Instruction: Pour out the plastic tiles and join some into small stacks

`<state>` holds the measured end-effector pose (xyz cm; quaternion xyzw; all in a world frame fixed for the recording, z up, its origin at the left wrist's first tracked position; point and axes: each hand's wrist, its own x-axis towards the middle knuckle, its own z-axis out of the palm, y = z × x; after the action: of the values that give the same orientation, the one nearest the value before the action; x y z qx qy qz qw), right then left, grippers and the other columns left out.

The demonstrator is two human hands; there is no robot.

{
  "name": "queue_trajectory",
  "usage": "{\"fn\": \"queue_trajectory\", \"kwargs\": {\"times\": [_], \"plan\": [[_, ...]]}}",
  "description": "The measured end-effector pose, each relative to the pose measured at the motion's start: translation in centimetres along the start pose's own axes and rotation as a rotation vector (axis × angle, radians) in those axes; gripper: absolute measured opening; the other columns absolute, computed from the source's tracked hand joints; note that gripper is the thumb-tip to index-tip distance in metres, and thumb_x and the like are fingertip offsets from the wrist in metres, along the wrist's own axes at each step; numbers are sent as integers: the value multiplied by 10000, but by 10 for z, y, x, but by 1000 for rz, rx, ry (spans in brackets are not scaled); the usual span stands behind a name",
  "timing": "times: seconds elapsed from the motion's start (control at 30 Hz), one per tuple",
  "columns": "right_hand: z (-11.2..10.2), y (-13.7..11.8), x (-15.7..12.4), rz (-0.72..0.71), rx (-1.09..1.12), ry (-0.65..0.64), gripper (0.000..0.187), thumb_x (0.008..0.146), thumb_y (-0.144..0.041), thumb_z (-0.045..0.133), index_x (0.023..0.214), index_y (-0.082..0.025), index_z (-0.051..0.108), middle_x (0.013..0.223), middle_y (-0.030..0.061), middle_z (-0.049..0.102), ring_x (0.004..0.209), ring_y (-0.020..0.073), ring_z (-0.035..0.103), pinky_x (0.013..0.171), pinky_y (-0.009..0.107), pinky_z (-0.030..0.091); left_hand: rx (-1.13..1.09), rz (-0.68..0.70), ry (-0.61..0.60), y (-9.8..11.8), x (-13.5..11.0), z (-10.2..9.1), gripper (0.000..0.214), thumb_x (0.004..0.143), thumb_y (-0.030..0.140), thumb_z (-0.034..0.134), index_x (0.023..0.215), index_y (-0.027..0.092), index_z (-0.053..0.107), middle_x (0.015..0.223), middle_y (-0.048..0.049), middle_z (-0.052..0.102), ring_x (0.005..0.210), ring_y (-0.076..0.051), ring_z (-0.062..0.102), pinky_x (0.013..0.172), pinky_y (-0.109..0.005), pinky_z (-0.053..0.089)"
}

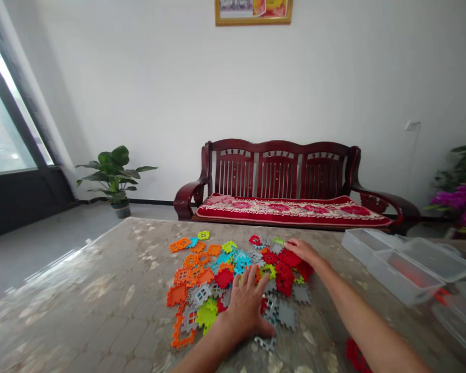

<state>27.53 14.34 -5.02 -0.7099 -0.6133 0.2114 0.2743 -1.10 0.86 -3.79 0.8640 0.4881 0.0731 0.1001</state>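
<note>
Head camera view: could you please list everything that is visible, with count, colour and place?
Wall: one, white, background
Floor: one, grey, left
Table: one, patterned grey-brown, foreground
Plastic pieces: many, overlapping; orange, red, grey, blue, lime; mid-table, some red at lower right
Containers: count unclear, see-through, table's right
Bench: one, dark red, behind table
Seat cover: one, red and cream, on bench
Potted plant: one, green, left
Flowers: several, purple, right edge
Picture frame: one, gold, top, cut off
Socket: one, white, right
Window or glass door: one, dark-framed, left edge
Left hand: one, bare, over middle pieces
Right hand: one, bare, at red pieces
</note>
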Motion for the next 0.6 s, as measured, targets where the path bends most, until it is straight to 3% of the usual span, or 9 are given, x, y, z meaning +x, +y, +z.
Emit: {"fn": "queue_trajectory", "kwargs": {"times": [0.27, 0.37, 0.43, 0.53, 0.6], "plan": [[13, 0, -16, -3, 84, 17, 538, 655, -503, 728, 1102, -211, 664, 1094, 77, 702, 1065, 255, 624, 937, 348, 449, 12, 3, 76, -2, 1, -3, 1081, 512, 696, 740, 1466, 347, 370, 1563, -131, 309, 1366, -386, 350, 1085, -579, 284], [11, -3, -25, 38, 231, 49, 599, 608, -462, 754, 1129, -198, 624, 1080, 75, 700, 1035, 249, 629, 909, 350, 469, 12, 30, 72, -3, 5, -3, 1089, 513, 713, 729, 1469, 337, 367, 1553, -142, 319, 1361, -394, 348, 1076, -581, 292], [10, -8, -33, 58, 421, -26, 520, 597, -457, 747, 1029, -187, 639, 959, 57, 720, 929, 238, 654, 841, 342, 493, 12, 35, 59, -2, 8, -3, 1083, 518, 704, 729, 1467, 328, 369, 1554, -148, 311, 1364, -399, 340, 1071, -582, 297], [7, -18, -45, 68, 649, -245, 376, 603, -446, 723, 860, -181, 651, 768, 34, 719, 744, 216, 665, 725, 325, 508, 4, 14, 74, 1, 12, -2, 978, 586, 651, 706, 1452, 327, 390, 1551, -145, 312, 1371, -386, 332, 1063, -571, 305], [6, -26, -51, 101, 713, -290, 327, 579, -392, 729, 818, -182, 658, 718, 26, 718, 683, 203, 658, 684, 311, 507, -9, -16, 99, 5, 14, 0, 894, 632, 593, 691, 1439, 332, 409, 1549, -136, 319, 1373, -374, 331, 1065, -567, 299]]}}
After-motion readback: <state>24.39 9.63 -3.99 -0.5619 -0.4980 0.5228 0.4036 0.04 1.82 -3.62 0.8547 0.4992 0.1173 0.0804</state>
